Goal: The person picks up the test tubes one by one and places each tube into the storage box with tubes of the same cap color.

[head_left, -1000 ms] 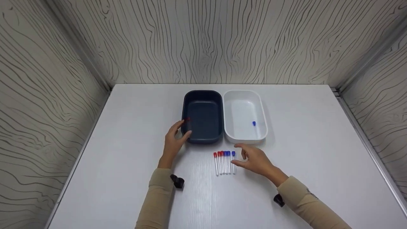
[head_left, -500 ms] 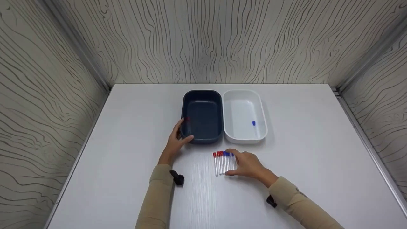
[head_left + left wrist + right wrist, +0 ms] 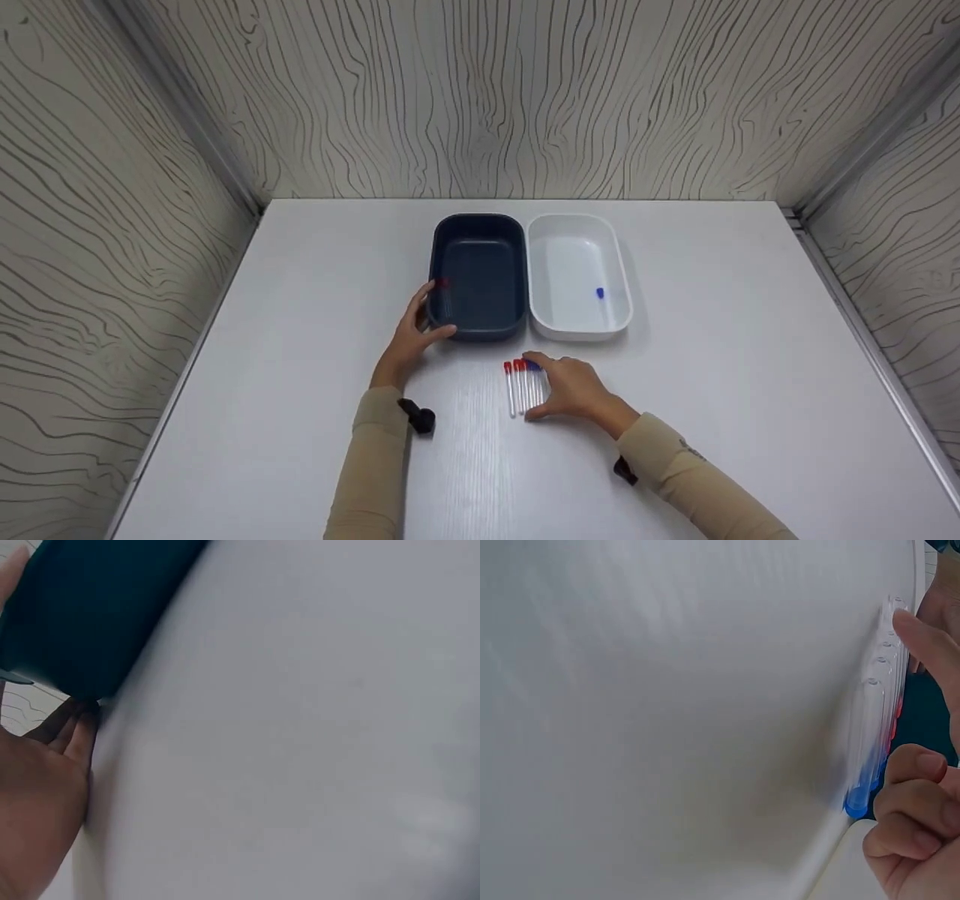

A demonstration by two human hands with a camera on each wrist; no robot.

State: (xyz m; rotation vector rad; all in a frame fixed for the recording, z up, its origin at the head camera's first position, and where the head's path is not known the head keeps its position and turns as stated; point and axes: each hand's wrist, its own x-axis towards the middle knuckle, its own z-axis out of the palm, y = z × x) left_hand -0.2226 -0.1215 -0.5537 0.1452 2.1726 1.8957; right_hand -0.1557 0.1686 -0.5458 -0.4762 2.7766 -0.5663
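My left hand (image 3: 409,337) grips the near left corner of a dark blue bin (image 3: 491,334), thumb at the front rim and fingers along the outer side. Several clear capped tubes (image 3: 512,394) lie side by side on the table, red caps (image 3: 517,365) to the left and blue caps (image 3: 533,366) to the right. Over the right end of this row is my right hand (image 3: 576,386), index finger by the caps and thumb by the bottoms, spread apart. In the right wrist view its other fingers (image 3: 911,799) are bent beside a blue cap (image 3: 857,802). The hand partly hides the blue-capped tubes.
A white bin (image 3: 581,334) stands against the dark one and holds a tube with a blue cap (image 3: 600,293). A red cap (image 3: 442,283) shows inside the dark bin. Patterned walls (image 3: 480,97) enclose the white table (image 3: 720,315) behind and at both sides.
My right hand has moved left from beside the tubes to over the blue-capped ones. My left hand has settled onto the dark bin's corner, its thumb a little lower.
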